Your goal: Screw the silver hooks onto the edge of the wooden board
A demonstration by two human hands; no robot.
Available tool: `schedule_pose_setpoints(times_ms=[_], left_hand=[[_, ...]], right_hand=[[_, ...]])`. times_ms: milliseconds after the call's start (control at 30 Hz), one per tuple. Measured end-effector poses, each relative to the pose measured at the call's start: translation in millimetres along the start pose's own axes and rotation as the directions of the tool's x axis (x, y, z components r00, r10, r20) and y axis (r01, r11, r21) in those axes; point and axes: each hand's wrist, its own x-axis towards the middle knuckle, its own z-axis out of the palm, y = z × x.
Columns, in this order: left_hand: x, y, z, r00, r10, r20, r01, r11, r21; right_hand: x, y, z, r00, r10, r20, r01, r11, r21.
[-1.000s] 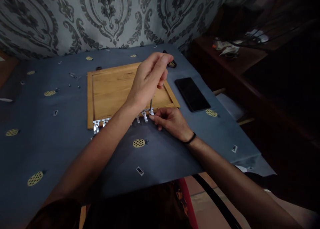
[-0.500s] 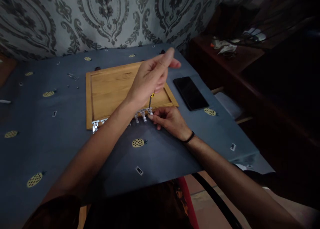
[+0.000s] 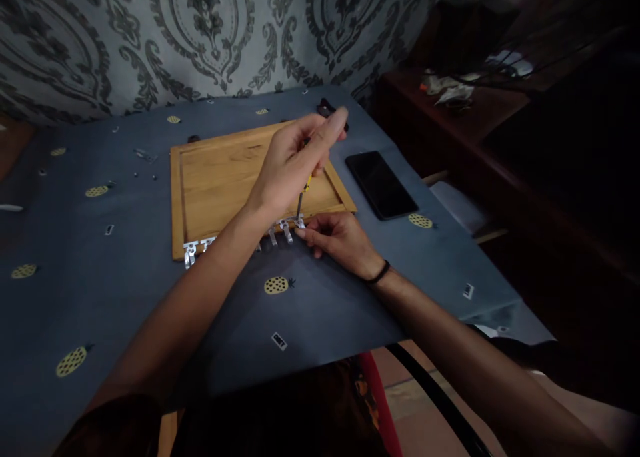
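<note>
My left hand [image 3: 297,154] is closed around the yellow-and-black handle of a screwdriver [image 3: 300,204], thumb on the far side. The shaft points down, its tip at the rightmost metal hook on the near edge of a framed wooden board [image 3: 220,184]. Several silver metal hooks [image 3: 287,232] line that edge and hang past it; my left forearm hides some of them. Low at the near right corner, my right hand [image 3: 345,240] pinches the rightmost hook [image 3: 299,223] between thumb and fingers. A dark band circles the right wrist.
Right of the board lies a black phone [image 3: 382,184]. A dark object [image 3: 326,106] sits behind the left hand. Small metal bits [image 3: 145,155] lie to the left on the blue pineapple-print tablecloth [image 3: 125,297]. Patterned fabric [image 3: 210,37] rises behind the table.
My left hand has turned and its fingers have curled in around the handle, showing more of the yellow. My right hand has stayed at the hook.
</note>
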Motion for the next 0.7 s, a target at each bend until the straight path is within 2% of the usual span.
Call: schedule_pose_setpoints(times_ms=[67,167,233,333,433,567,700], left_hand=[[-8,7,-9.6,0.997,0.025,0.078,-0.043,0.969,0.245],[-15,22,-22.9,0.974,-0.034,0.224,-0.108,0.8,0.59],[-16,33,-28.4,0.965,-0.087,0.247,-0.118,0.696,0.708],[-14,47,-32.2,0.986,-0.078,0.146,-0.068,0.614,0.786],[-13,55,-34.5,0.997,-0.015,0.075,-0.051,0.594,0.803],[-16,53,-36.1,0.996,-0.035,0.08,-0.047,0.554,0.831],[-20,45,-34.6,0.988,-0.057,0.145,-0.089,0.56,0.824]], right_hand=[[0,0,0,1.0,0.0,0.001,0.0,1.0,0.006],[0,1,0,1.0,-0.003,0.002,0.003,1.0,0.012],[0,1,0,1.0,-0.006,0.004,0.006,1.0,0.015],[0,0,0,1.0,-0.013,0.003,0.013,1.0,0.017],[0,1,0,1.0,-0.017,0.003,0.017,1.0,0.016],[0,2,0,1.0,-0.014,0.003,0.014,1.0,0.016],[0,2,-1,1.0,-0.003,-0.007,0.003,1.0,0.01]])
